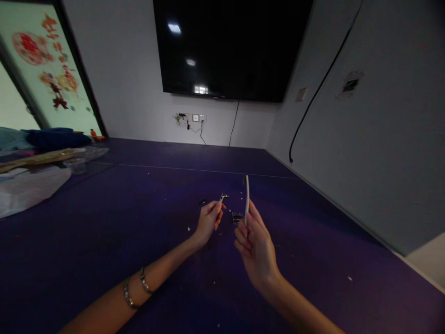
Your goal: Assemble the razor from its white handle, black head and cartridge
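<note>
My left hand (207, 222) is closed, pinching a small metal piece (221, 198) with a pale, shiny stem and a darker, bent top end. Its exact kind is too small to make out. In my right hand (257, 250), held upright between thumb and fingers, is a slim white toothbrush (247, 197); a dark patch like bristles shows on the left side of its top. The toothbrush and the metal piece are apart. Just left of my right fingers, a small dark, shiny part (237, 217) lies on the purple surface (156, 273).
Another small dark piece (202, 202) and several pale scraps lie on the surface. Cloth and plastic bags (34, 185) are heaped at the left. A black television (232, 46) hangs above wall sockets (194, 118). A black cable (313, 97) runs down the right wall.
</note>
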Motion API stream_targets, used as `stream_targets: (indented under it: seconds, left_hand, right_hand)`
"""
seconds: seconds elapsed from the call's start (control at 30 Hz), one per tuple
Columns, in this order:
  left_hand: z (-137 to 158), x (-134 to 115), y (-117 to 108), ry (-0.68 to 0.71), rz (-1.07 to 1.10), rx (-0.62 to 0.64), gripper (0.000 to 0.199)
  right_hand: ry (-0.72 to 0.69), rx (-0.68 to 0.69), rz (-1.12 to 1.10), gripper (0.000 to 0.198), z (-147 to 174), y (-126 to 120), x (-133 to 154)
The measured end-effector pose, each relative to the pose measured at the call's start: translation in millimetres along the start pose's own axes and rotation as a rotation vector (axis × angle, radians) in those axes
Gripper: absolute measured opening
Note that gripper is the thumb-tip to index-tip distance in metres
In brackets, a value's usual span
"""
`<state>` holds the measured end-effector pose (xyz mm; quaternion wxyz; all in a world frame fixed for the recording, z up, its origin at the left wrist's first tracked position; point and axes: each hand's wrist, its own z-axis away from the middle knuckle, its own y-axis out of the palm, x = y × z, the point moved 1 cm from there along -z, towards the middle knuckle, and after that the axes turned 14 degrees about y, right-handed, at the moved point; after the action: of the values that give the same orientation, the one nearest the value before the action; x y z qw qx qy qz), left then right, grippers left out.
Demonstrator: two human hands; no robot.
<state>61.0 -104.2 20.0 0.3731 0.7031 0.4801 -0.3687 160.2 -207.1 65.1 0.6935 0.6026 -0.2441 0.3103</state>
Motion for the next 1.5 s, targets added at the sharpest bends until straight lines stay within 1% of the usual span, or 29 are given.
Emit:
stream_targets:
  seconds: [0.1, 0.17, 0.2, 0.27, 0.33, 0.4, 0.53, 0.63, 0.77, 0.9, 1.0, 1.13, 1.27, 1.37, 1.5]
  left_hand:
    - [-2, 4, 0, -0.026, -0.035, 0.013, 0.038]
    - [-4, 5, 0, -0.048, -0.076, 0.017, 0.039]
    - [-4, 6, 0, -0.055, -0.099, 0.022, 0.038]
    - [-4, 6, 0, -0.056, -0.134, 0.027, 0.032]
    - [-4, 5, 0, -0.051, -0.139, 0.013, 0.029]
    - [-2, 4, 0, -0.059, -0.099, 0.008, 0.027]
    - [0, 2, 2, -0.081, -0.023, 0.083, 0.027]
    - [1, 0, 4, -0.070, 0.011, 0.122, 0.029]
    - [3, -1, 6, -0.051, 0.036, 0.119, 0.030]
    - [5, -1, 9, -0.057, 0.055, 0.138, 0.029]
    - [7, -2, 10, -0.062, 0.101, 0.152, 0.027]
    - [7, -2, 9, -0.064, 0.167, 0.164, 0.027]
    - [8, -2, 10, -0.082, 0.171, 0.168, 0.026]
    - [9, -3, 11, -0.092, 0.175, 0.184, 0.026]
    - [10, -5, 10, -0.104, 0.198, 0.195, 0.028]
  right_hand:
    - [-0.070, -0.001, 0.062, 0.030, -14, -8, 16]
    - [-0.085, 0.008, 0.112, 0.020, -26, -18, 21]
    - [-0.082, 0.011, 0.141, 0.021, -32, -24, 22]
    - [-0.080, -0.008, 0.213, 0.030, -45, -37, 24]
    - [-0.114, -0.052, 0.322, 0.040, -58, -51, 26]
    - [-0.159, -0.114, 0.463, 0.046, -70, -65, 29]
    - [-0.202, -0.269, 0.775, 0.051, -86, -90, 36]
    - [-0.273, -0.358, 0.953, 0.051, -91, -103, 40]
    - [-0.328, -0.414, 1.125, 0.051, -91, -106, 42]
    - [-0.370, -0.418, 1.243, 0.051, -88, -102, 39]
    - [-0.410, -0.418, 1.312, 0.051, -88, -104, 37]
    - [-0.434, -0.451, 1.329, 0.051, -89, -110, 36]
    - [-0.457, -0.457, 1.307, 0.051, -86, -106, 35]
    - [-0.482, -0.438, 1.337, 0.051, -85, -102, 34]
    - [-0.493, -0.462, 1.337, 0.050, -87, -108, 36]
